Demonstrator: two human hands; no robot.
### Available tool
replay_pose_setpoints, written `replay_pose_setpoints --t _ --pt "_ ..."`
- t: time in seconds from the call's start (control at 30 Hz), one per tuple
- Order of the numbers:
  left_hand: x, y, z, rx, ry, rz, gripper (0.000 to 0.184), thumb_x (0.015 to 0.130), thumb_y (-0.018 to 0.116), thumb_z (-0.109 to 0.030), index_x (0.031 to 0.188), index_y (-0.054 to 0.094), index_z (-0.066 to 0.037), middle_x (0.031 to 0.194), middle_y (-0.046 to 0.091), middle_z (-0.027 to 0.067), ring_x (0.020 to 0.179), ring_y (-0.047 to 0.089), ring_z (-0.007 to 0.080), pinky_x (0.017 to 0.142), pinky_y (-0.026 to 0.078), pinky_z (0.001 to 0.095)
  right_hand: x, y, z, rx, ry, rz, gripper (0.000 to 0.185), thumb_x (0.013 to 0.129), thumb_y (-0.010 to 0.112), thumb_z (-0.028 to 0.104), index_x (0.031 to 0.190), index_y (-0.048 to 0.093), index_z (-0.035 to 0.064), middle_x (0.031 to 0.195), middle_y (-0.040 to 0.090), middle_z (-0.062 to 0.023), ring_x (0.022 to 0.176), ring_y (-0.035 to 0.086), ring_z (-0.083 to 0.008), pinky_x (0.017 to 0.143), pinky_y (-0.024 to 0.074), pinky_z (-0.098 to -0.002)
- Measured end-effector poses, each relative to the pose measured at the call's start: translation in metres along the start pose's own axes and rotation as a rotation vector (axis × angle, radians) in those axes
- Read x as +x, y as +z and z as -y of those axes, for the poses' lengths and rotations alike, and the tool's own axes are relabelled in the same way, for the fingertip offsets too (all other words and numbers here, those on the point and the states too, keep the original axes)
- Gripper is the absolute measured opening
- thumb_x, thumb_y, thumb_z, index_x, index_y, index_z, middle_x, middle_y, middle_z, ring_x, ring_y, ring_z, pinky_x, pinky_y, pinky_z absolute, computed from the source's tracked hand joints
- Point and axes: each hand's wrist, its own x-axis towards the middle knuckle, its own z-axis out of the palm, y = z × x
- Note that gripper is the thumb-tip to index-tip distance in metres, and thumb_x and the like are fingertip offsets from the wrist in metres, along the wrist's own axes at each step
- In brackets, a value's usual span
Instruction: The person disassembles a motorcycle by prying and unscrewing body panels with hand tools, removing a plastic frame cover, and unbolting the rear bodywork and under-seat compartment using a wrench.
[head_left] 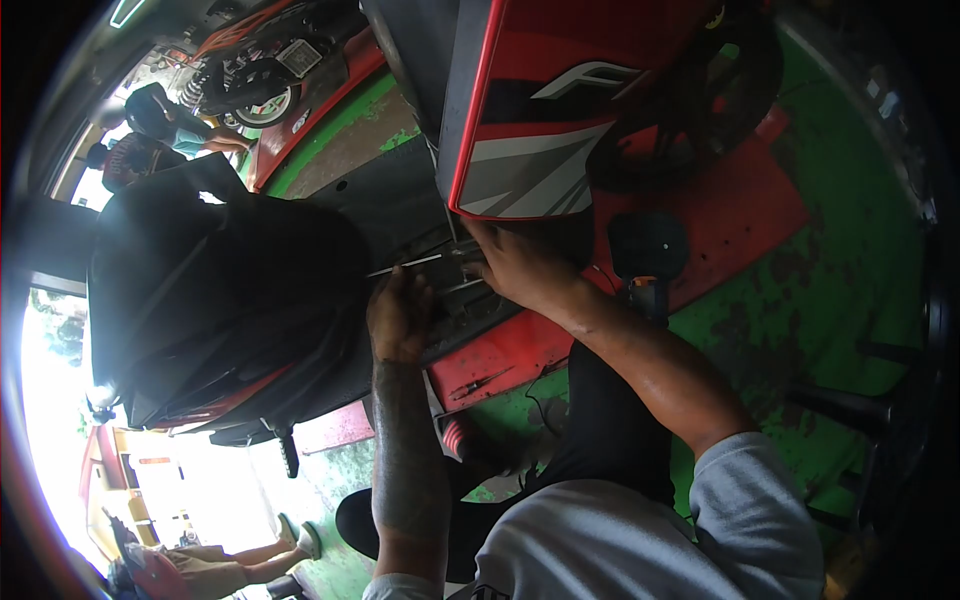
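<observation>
A scooter with a red, grey-striped front panel and a black seat section fills the middle of the view. Over its dark footboard lies a thin metal rod. My left hand is at the rod with its fingers curled; it seems to pinch it, though shadow hides part of the grip. Beside the lower edge of the red panel, my right hand reaches into the footboard area with thumb and fingers bent. Its fingertips are partly hidden, and what they hold cannot be made out.
The scooter stands over a red platform on a worn green floor. A dark paddle-shaped object is right of my right hand. Another red motorcycle stands at upper left. People sit at upper left and lower left.
</observation>
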Motion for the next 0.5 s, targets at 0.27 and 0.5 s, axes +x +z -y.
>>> replay_pose_setpoints --t 0.27,0.5 --pt "-0.032 0.010 -0.028 0.217 -0.086 0.071 0.027 0.102 0.058 -0.023 0.120 0.062 -0.003 0.102 0.068 0.0095 0.089 0.065 0.0173 0.080 0.055 0.0324 0.002 0.007 -0.004 -0.066 0.015 0.138 0.041 0.094 0.061 0.007 0.132 0.048 -0.0008 0.097 0.066 -0.0183 0.087 0.067 -0.0324 0.077 0.0536 -0.0411" --pt "-0.024 0.040 -0.098 1.392 0.802 0.345 0.026 0.098 0.056 -0.011 0.121 0.062 0.001 0.105 0.070 0.0176 0.100 0.069 0.0286 0.089 0.054 0.0377 0.018 -0.003 0.009 0.019 0.023 -0.141 0.024 0.091 0.055 0.000 0.115 0.055 0.0052 0.093 0.063 -0.0157 0.088 0.066 -0.0311 0.076 0.0525 -0.0409"
